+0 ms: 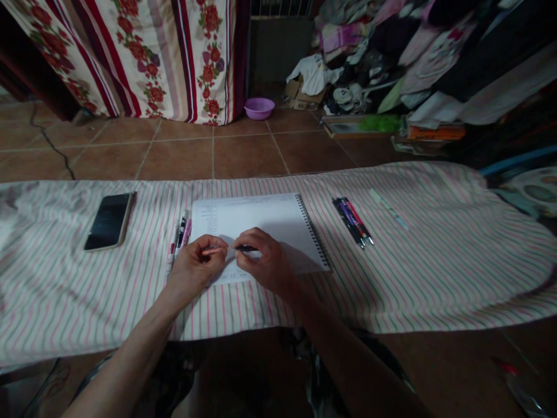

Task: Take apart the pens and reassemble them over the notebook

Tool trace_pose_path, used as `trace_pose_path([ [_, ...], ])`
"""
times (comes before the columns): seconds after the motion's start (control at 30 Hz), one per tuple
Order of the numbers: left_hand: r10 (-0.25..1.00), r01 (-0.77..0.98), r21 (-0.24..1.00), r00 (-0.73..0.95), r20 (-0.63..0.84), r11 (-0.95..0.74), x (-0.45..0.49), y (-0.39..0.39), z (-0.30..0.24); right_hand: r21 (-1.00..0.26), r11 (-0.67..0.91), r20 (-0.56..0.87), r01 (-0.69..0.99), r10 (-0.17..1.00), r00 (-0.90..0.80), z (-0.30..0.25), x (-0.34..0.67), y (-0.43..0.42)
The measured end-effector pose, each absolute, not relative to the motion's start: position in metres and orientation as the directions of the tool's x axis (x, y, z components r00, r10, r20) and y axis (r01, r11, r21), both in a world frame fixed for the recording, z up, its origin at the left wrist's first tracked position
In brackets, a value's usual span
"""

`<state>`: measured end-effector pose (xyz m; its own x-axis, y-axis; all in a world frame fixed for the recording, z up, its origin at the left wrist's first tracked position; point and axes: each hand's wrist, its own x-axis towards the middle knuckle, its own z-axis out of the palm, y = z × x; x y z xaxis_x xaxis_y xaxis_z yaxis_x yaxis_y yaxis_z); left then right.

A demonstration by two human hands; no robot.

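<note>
A spiral notebook (261,223) lies open on a striped cloth-covered board (435,261). Both hands rest on its lower edge, close together. My left hand (198,267) pinches the pink end of a pen (214,249). My right hand (265,261) pinches the dark end (244,248) of what looks like the same pen; whether it is one piece or cap and barrel I cannot tell. Several pens (179,238) lie just left of the notebook beside my left hand.
A dark phone (108,222) lies on the cloth at the left. A bundle of pens (352,220) and a pale single pen (389,209) lie right of the notebook. Beyond are tiled floor, a purple bowl (259,108), a floral curtain and piled clothes.
</note>
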<state>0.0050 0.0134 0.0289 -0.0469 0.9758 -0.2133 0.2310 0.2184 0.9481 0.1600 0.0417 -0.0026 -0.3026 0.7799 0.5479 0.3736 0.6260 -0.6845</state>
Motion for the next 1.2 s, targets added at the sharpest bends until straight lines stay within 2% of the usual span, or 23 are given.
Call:
trace_pose_path([
  [0.27,0.989,0.311,0.939,-0.038,-0.143,0.148,0.001,0.012,0.027,-0.697,0.628,0.542,0.346,0.777,-0.32,-0.002,0.156,0.041],
  [1.2,0.99,0.409,0.903,-0.007,-0.139,0.13,-0.002,0.011,0.022,-0.64,0.647,0.559,0.415,0.762,-0.326,-0.004,0.155,0.042],
])
